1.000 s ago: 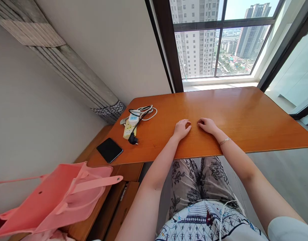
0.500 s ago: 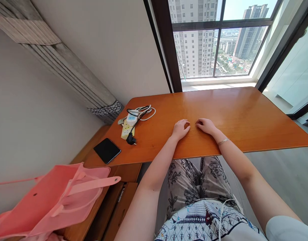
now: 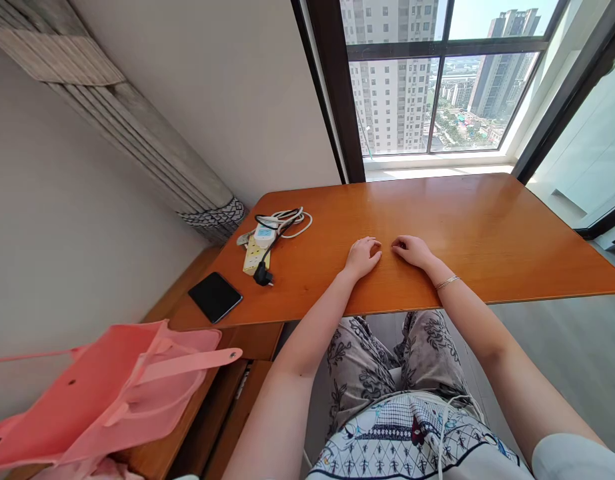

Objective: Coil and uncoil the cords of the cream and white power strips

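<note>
My left hand [image 3: 363, 259] rests on the brown wooden table [image 3: 452, 227] near its front edge, fingers loosely curled in with nothing visible in them. Just to its right, a small gap away, lies my right hand [image 3: 410, 250], likewise loosely closed and seemingly holding nothing. A thin bracelet [image 3: 447, 283] circles the right wrist. To the left of both hands sits a pale yellow power strip [image 3: 255, 257], with a black plug [image 3: 262, 274] and coiled white and black cables over it. A black tablet [image 3: 215, 297] lies flat at the table's left front corner.
A pink bag [image 3: 112, 393] stands open at the lower left on a wooden cabinet [image 3: 237, 420]. Behind the table is a window [image 3: 432, 100]; a tied grey curtain [image 3: 157, 147] hangs at the left wall. My legs are under the front edge.
Both hands stay in place on the table. My legs have shifted slightly, and the view has moved a little.
</note>
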`<action>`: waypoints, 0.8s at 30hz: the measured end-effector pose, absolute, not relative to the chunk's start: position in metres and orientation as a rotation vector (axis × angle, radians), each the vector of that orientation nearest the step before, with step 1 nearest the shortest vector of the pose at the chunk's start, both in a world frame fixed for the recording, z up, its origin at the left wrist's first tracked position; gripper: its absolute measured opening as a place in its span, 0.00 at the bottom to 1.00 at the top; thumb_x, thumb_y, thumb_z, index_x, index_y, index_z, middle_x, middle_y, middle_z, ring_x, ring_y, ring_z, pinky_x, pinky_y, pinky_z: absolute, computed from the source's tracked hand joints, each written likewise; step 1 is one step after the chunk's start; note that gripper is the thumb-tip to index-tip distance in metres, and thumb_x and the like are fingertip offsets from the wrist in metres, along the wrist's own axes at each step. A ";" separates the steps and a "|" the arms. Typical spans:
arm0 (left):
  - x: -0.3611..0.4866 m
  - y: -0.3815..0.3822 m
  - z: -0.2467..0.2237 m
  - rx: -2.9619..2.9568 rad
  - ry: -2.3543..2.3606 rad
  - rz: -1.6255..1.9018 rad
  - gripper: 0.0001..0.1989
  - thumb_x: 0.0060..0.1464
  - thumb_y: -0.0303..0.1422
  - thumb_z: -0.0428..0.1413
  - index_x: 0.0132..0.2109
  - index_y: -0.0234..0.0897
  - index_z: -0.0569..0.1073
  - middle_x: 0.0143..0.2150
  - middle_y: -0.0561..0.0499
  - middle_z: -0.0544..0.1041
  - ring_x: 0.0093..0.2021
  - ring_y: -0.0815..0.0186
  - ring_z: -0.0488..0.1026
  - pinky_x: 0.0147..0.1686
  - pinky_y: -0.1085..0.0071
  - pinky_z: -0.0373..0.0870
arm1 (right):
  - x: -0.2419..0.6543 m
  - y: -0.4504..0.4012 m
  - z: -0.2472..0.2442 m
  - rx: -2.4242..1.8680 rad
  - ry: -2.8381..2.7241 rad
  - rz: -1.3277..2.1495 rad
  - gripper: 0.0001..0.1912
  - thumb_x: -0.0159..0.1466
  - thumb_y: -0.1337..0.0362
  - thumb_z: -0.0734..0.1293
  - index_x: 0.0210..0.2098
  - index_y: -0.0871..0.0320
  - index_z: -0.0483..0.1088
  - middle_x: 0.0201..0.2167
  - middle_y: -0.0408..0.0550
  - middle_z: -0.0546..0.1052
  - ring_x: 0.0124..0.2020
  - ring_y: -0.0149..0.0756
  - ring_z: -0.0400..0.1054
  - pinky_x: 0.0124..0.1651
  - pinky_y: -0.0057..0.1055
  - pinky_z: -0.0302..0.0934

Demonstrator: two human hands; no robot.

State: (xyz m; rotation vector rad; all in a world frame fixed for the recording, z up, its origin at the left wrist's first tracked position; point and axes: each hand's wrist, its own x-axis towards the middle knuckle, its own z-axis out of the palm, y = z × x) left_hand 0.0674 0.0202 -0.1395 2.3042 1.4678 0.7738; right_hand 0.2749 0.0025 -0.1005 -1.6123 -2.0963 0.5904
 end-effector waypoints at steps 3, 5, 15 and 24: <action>0.063 0.025 -0.144 2.244 1.419 0.870 0.17 0.58 0.33 0.58 0.54 0.36 0.76 0.60 0.40 0.78 0.62 0.52 0.74 0.66 0.52 0.68 | 0.275 0.003 -0.102 -1.602 -2.098 0.586 0.09 0.68 0.65 0.66 0.43 0.55 0.79 0.43 0.48 0.83 0.45 0.38 0.75 0.51 0.32 0.65; 0.054 0.031 -0.144 2.179 1.401 0.972 0.20 0.58 0.33 0.58 0.57 0.37 0.74 0.60 0.40 0.76 0.59 0.54 0.76 0.63 0.54 0.71 | 0.275 0.004 -0.103 -1.595 -2.097 0.588 0.09 0.67 0.65 0.66 0.42 0.55 0.79 0.43 0.48 0.83 0.44 0.39 0.75 0.51 0.33 0.65; -0.071 0.058 -0.083 1.998 2.148 1.291 0.26 0.55 0.27 0.57 0.62 0.28 0.67 0.65 0.30 0.69 0.69 0.45 0.64 0.70 0.50 0.60 | 0.274 0.006 -0.107 -1.594 -2.119 0.582 0.09 0.68 0.65 0.66 0.43 0.55 0.79 0.45 0.49 0.83 0.46 0.39 0.74 0.51 0.33 0.64; -0.154 0.042 -0.075 1.345 2.692 0.900 0.34 0.61 0.38 0.56 0.66 0.22 0.57 0.68 0.21 0.62 0.70 0.33 0.61 0.65 0.37 0.61 | 0.274 0.006 -0.107 -1.596 -2.141 0.570 0.09 0.68 0.65 0.66 0.43 0.55 0.79 0.45 0.49 0.83 0.47 0.39 0.75 0.50 0.33 0.64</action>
